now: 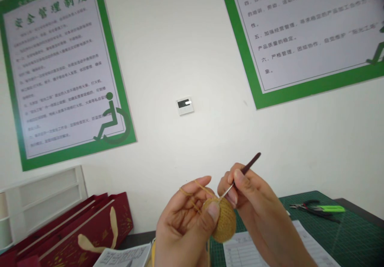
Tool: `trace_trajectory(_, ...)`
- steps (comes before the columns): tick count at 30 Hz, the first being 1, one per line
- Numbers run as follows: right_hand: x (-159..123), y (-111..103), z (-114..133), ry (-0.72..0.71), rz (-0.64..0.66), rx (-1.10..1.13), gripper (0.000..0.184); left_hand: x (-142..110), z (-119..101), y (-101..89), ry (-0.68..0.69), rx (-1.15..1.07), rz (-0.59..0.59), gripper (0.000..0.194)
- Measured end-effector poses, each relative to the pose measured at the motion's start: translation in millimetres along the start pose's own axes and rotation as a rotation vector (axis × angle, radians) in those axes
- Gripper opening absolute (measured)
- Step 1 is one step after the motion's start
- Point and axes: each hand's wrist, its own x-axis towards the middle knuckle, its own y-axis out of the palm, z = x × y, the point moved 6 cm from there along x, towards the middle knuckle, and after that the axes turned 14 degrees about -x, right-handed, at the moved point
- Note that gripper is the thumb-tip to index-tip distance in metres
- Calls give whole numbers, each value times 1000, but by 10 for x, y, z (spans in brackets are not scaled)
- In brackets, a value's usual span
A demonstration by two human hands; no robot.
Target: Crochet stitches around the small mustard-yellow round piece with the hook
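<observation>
- Shelves (42,203) of white board stand at the far left, above red gift bags (90,229) with gold patterning.
- Green-bordered safety poster (57,67) hangs on the wall, with a small wall control panel (185,105) to its right.
- Printed sheet (124,257) lies at the bottom edge, just left of the hands.
- Left hand (181,229) is curled narrowly around a mustard-yellow crocheted ball (221,221), with the thumb pressing on the ball and yarn (192,190) running over the raised fingers. Firm thumb pressure and an even pull on the yarn should help keep the stitches regular.
- Crochet hook (244,175), dark-handled with a metal shaft, has its tip at the upper edge of the ball.
- Right hand (255,205) pinches the hook near the shaft, like a pencil, and is close beside the ball. A short, controlled hook movement suits this tight spot.
- Paper form (249,251) lies under the hands on a green cutting mat (354,235), which covers the dark worktop (357,205).
- Pliers (318,210) with bright green grips rest on the mat, well right of the hands.
</observation>
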Motion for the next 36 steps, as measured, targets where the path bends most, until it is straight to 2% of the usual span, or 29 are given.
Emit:
trace_trajectory(2,7,77,-46,76,82,110,41,2,7,11,-10,-2,23,33)
trace_trajectory(4,0,119,-67,83,112,170,40,0,10,19,-10,-6,33,32)
trace_trajectory(7,-12,122,-77,27,86,169,36,-5,11,19,-4,-5,19,32)
trace_trajectory(9,-14,80,-44,-72,31,87,30,-7,13,22,0,-2,7,32)
trace_trajectory(11,-35,8,65,-273,-49,-89,18,-9,6,26,19,0,-8,32)
trace_trajectory(13,-122,-30,245,-592,-114,-387,6,-17,-7,35,46,-8,-15,32)
trace_trajectory(15,-279,10,383,-948,-172,-776,22,-28,-5,53,42,-34,-2,33)
trace_trajectory(16,-365,27,418,-1110,-242,-935,30,-33,12,65,13,-56,15,35)
trace_trajectory(17,-408,19,425,-1171,-326,-1040,33,-38,41,77,-39,-82,35,37)
trace_trajectory(18,-455,11,431,-1242,-364,-1016,32,-43,80,86,-109,-112,52,39)
trace_trajectory(19,-470,-7,427,-1254,-380,-931,28,-49,123,92,-189,-144,67,41)
trace_trajectory(21,-408,-39,383,-1137,-318,-630,18,-60,202,105,-347,-198,107,42)
trace_trajectory(22,-336,-41,334,-1011,-262,-470,13,-61,224,110,-405,-217,133,42)
trace_trajectory(25,-168,-12,168,-646,-164,-103,10,-36,205,102,-445,-236,204,37)
trace_trajectory(29,-103,-28,100,-390,-128,67,20,-27,152,53,-460,-226,213,24)
trace_trajectory(31,-69,-15,73,-249,-62,160,26,-42,141,61,-473,-206,234,18)
trace_trajectory(34,-36,63,9,-32,50,276,30,-20,101,54,-349,-111,213,17)
trace_trajectory(36,-34,101,-6,-2,77,247,30,12,57,26,-194,-24,158,18)
